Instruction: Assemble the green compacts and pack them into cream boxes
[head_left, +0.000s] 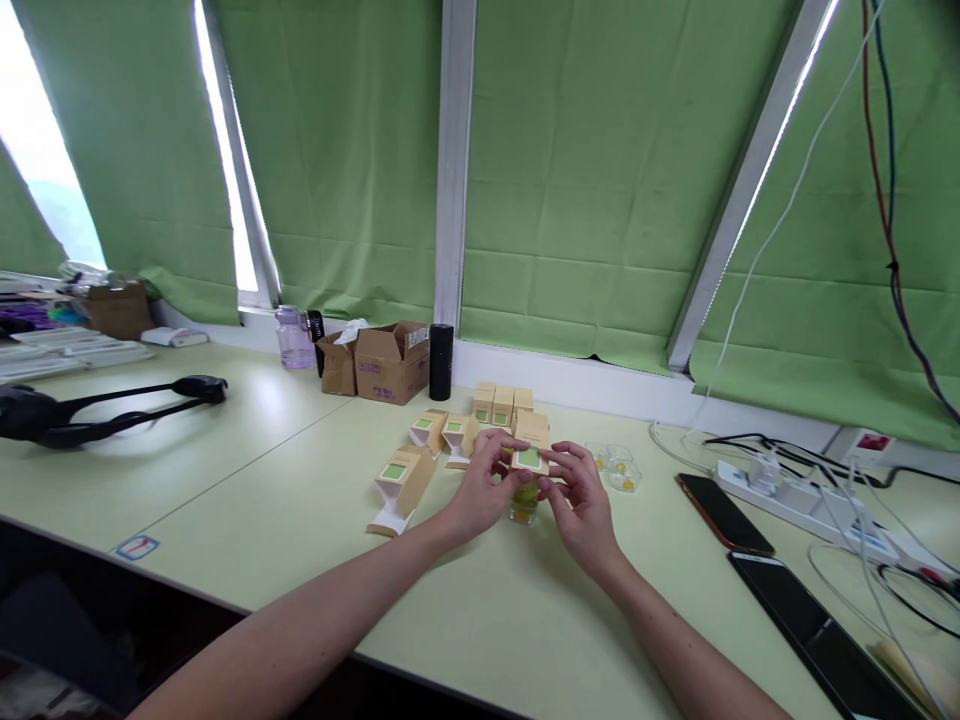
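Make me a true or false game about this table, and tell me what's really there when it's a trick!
1. The left hand and right hand both hold one small box. True.
2. The curtains are red. False: they are green.
3. A purple bottle stands on the table. True.
4. The black cylinder stands left of the brown carton. False: it stands to the right.
5. A phone lies near the white power strip. True.
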